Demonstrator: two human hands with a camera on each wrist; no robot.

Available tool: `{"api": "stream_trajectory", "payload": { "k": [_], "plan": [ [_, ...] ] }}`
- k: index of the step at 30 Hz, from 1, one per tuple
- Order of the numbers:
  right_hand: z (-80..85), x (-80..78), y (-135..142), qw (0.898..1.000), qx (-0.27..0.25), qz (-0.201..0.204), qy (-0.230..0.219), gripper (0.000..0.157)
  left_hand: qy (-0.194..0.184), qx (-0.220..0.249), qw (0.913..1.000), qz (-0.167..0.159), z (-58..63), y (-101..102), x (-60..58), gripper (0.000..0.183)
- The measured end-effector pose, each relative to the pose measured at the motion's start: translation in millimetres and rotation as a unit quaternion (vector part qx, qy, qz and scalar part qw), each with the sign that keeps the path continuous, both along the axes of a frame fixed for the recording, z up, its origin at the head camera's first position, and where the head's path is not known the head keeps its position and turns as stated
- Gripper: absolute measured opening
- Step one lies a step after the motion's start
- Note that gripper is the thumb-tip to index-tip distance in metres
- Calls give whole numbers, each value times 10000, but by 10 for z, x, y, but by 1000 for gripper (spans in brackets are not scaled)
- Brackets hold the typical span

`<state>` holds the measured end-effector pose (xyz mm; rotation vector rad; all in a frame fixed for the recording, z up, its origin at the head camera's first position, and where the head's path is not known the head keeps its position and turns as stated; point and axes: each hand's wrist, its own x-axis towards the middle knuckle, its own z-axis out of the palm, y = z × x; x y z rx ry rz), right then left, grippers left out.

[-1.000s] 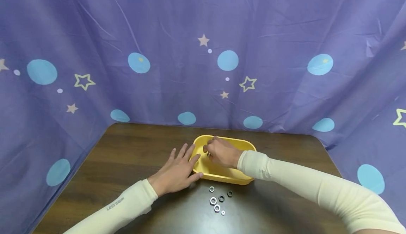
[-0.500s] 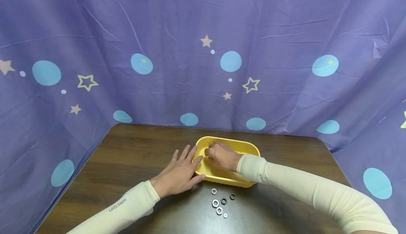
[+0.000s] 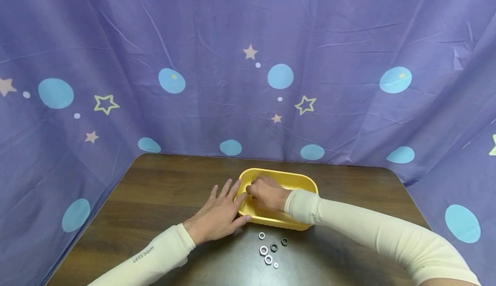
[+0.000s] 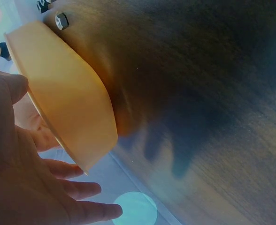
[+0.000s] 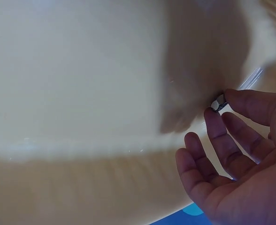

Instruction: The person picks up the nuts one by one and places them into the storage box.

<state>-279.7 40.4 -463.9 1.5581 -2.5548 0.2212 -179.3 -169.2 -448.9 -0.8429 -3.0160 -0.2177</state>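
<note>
A yellow plastic bin (image 3: 279,222) with rounded corners stands on the table. My right hand (image 3: 268,194) reaches down inside its left part and pinches a small metal nut (image 5: 218,102) between thumb and fingertip, close over the bin floor. In the right wrist view the other fingers are loosely bent. My left hand (image 3: 217,218) lies spread at the bin's left end, its straight fingers and thumb along the rim; the left wrist view shows the hand (image 4: 39,178) against the outer wall (image 4: 77,98).
In front of the bin lie several loose nuts, among them a silver nut (image 3: 264,250), a dark nut (image 3: 284,241) and a smaller silver one (image 3: 276,265). Behind the dark wooden table (image 3: 174,182) hangs a purple curtain (image 3: 217,62).
My right hand, still pinching the nut, has shifted slightly left and nearer within the bin. The left hand stays at the rim. The head view has shifted a little.
</note>
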Motion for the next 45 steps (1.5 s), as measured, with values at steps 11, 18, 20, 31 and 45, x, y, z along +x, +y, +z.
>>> {"api": "stream_trajectory", "payload": {
  "k": [11,18,20,31,45],
  "plan": [
    [78,12,88,9995,143,-258,-64,11,64,102,9999,-79,15,55,19,74],
    [-101,-216,201,9990,-335,-261,-168,19,19,1,10000,12,42,49,27,73],
    [32,-96,228,9989,-266,-362,-149,21,47,-19,10000,19,38,46,26,73],
    [388,370,467,9974,-110,-707,-56,25,11,44,9999,97,9,29,37,73],
    [191,674,1037,9901,-683,-1049,641,31,56,234,9996,125,-19,36,58,72]
  ]
}}
